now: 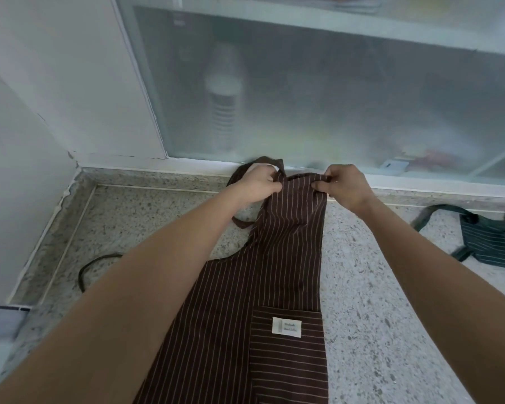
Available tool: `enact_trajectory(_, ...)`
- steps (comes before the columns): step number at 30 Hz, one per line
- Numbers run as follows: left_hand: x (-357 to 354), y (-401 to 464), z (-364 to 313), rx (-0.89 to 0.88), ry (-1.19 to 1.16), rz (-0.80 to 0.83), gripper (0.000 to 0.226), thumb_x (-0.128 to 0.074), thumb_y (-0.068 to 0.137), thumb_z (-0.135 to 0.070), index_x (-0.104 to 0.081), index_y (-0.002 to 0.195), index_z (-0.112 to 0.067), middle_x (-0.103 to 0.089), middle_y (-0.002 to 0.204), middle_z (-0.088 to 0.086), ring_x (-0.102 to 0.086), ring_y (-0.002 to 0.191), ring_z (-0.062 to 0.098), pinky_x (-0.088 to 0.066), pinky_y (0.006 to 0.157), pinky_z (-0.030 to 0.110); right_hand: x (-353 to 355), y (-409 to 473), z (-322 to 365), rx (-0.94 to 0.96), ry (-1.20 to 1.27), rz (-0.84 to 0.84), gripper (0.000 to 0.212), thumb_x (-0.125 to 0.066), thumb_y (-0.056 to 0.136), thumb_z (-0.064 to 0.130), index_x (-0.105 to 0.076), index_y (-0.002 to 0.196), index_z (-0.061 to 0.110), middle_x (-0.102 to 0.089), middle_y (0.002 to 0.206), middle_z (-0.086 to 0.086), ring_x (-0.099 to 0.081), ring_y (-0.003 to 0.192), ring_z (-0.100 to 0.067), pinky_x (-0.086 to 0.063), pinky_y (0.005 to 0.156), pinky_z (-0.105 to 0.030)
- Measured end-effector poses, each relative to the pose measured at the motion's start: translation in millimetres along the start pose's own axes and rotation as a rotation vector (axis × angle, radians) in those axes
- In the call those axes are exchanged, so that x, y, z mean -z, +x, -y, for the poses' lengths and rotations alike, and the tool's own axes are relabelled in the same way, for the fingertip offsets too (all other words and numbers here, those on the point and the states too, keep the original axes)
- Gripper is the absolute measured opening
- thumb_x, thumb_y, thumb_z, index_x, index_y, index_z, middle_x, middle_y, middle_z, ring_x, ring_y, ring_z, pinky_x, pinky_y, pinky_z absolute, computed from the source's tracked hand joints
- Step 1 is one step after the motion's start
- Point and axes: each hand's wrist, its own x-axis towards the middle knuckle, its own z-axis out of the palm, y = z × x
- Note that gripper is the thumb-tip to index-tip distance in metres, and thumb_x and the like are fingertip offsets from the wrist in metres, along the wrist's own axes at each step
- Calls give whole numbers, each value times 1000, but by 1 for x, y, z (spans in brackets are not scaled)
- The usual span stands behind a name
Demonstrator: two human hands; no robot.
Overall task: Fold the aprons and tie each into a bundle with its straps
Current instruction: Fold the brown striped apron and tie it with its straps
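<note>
Speckled granite counter (376, 287) below frosted glass panel (333, 97): brown pinstriped apron (274, 258), thin limp cotton, lengthwise half-folded, bib edge pinched by left hand (255, 183) and right hand (346, 186); risk of layers sliding askew, loose neck strap (239, 176) snagging; green apron (490, 243) bunched rightward.

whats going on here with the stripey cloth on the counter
A person is folding a brown striped apron laid lengthwise on a speckled stone counter. The left hand and right hand each pinch the top edge of its bib at the far end, by the frosted window. Its neck strap lies loose behind the hands, nothing tied yet. A dark green striped apron sits crumpled off to the right.
</note>
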Motion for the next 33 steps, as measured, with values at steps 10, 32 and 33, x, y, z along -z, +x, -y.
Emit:
enact_trajectory(10,5,4,-6,82,-224,-107,36,-64,84,0,-53,118,-4,-57,115,11,-54,102,19,-46,95,31,-5,0,2,-88,366,-161,21,-75,77,4,-63,92,12,-60,75,0,-61,73,-16,-51,71,-26)
enact_trajectory(32,-2,-13,8,173,88,206,58,-77,75,-15,-53,127,-6,-58,127,6,-55,116,21,-41,104,34,-29,-30,-10,-207,799,-190,22,-60,86,-3,-67,104,7,-69,89,1,-67,78,-7,-55,67,-20)
enact_trajectory(33,-3,-13,12,165,131,192,49,-79,73,-17,-60,117,-3,-64,118,8,-59,110,24,-44,101,38,-30,-29,-10,-211,814,-194,23,-59,86,-4,-66,107,5,-68,90,0,-66,79,-9,-54,68,-21)
